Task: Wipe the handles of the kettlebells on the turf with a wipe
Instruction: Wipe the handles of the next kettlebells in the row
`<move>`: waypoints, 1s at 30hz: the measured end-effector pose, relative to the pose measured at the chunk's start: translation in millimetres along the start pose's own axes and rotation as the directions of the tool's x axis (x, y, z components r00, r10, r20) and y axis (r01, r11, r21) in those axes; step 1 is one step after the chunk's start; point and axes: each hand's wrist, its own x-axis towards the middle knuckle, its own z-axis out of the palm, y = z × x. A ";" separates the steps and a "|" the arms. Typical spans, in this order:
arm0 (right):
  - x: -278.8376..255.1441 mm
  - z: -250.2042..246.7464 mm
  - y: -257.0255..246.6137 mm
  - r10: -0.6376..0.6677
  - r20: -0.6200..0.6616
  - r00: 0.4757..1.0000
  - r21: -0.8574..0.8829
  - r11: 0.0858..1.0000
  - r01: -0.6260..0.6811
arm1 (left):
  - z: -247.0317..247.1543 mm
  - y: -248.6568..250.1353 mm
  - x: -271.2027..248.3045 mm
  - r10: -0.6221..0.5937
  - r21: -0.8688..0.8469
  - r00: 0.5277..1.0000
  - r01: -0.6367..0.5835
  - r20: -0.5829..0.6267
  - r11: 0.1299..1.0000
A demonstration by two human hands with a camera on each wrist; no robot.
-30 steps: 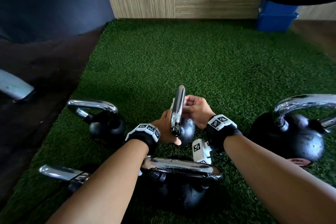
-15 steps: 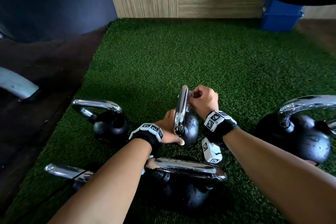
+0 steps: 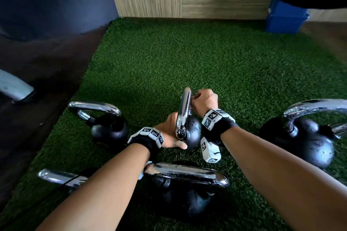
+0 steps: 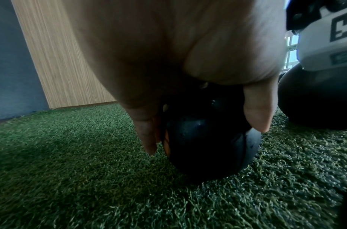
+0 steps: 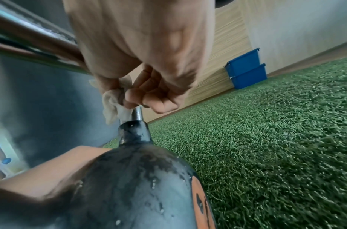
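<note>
A small black kettlebell point(image 3: 191, 134) stands on the green turf point(image 3: 187, 58) at centre, its chrome handle point(image 3: 183, 110) seen edge-on. My left hand point(image 3: 170, 135) grips its ball from the left, thumb and fingers wrapped around the kettlebell point(image 4: 203, 147). My right hand point(image 3: 203, 101) is curled at the far end of the handle. It pinches a crumpled white wipe point(image 5: 111, 105) against the handle's far leg point(image 5: 137, 114), just above the wet black kettlebell point(image 5: 133, 186). The head view shows nothing of the wipe.
Several other chrome-handled kettlebells ring the small one: one at left point(image 3: 109, 127), a big one right in front of me point(image 3: 187, 193), a big one at right point(image 3: 300, 142), a handle at lower left point(image 3: 62, 176). Blue bins point(image 3: 283, 17) stand by the wood wall.
My right hand has slid with the wipe along the handle, away from me toward its far end. The left hand keeps its hold on the ball.
</note>
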 end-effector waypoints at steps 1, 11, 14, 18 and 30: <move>0.4 1.7 -0.8 0.015 -0.003 1.000 -0.006 1.000 -0.015 | 0.3 0.4 0.0 0.024 0.026 1.000 -0.024 -0.001 0.999; 4.4 -2.3 -3.7 0.137 0.276 0.951 -0.194 0.977 -0.085 | -37.4 4.1 -17.5 0.020 0.182 0.996 -0.036 0.089 0.983; -0.5 -15.0 3.0 0.065 0.313 0.948 -0.168 0.986 -0.012 | -68.7 9.5 -34.2 -0.037 0.105 0.993 0.049 -0.112 0.993; -1.0 -38.6 4.0 -0.224 0.219 0.950 -0.205 0.941 0.269 | -82.1 35.3 -48.2 -0.017 0.076 0.953 0.042 -0.302 0.996; -8.1 -53.7 -40.7 -0.386 0.367 0.846 -0.435 0.733 0.523 | -95.9 51.0 -33.9 -0.051 0.276 0.995 0.073 -0.088 0.958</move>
